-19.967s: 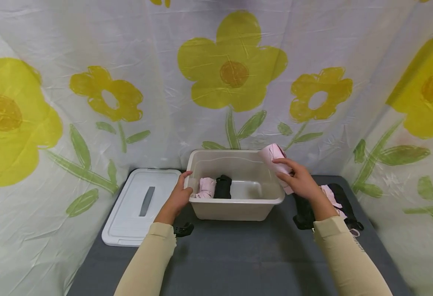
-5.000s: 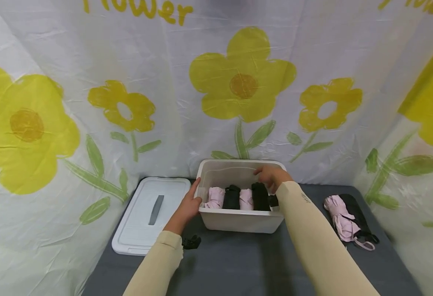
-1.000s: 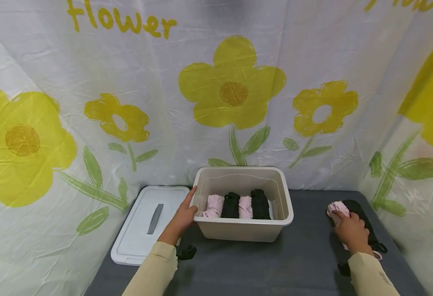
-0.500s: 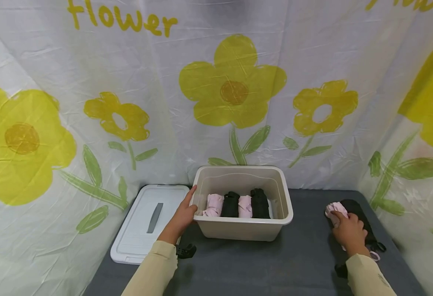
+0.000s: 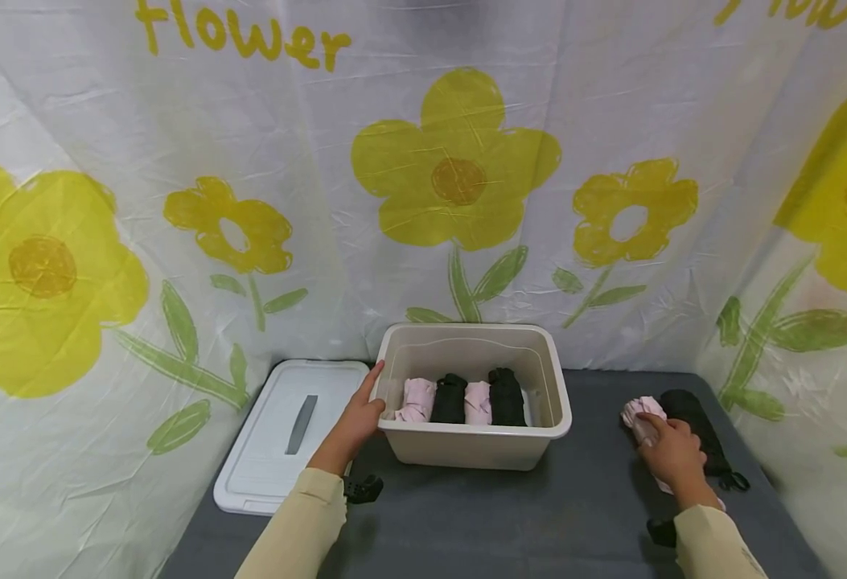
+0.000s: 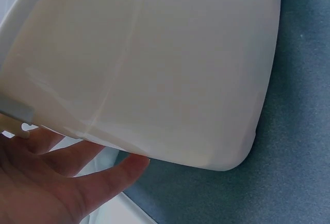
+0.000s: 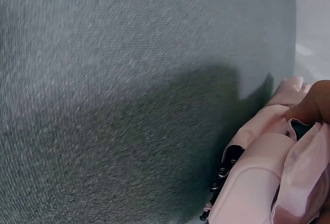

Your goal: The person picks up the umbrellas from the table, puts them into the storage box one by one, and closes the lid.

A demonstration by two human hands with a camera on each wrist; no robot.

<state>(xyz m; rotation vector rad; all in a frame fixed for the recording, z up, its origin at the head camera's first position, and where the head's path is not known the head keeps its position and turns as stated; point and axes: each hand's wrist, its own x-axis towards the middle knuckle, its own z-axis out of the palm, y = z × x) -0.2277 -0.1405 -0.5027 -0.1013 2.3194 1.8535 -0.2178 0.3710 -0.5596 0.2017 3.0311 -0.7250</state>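
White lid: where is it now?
In the head view, the white lid lies flat on the left side of the dark table, just left of the beige bin.

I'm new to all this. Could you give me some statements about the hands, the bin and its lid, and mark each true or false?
1. The right hand holds a pink folded umbrella. True.
2. The left hand touches the beige bin. True.
3. The lid covers the bin. False: the white lid lies on the gray table, left of the bin.
4. The bin holds only black umbrellas. False: two pink ones alternate with two black ones.
5. A black folded umbrella lies just right of the held one. True.
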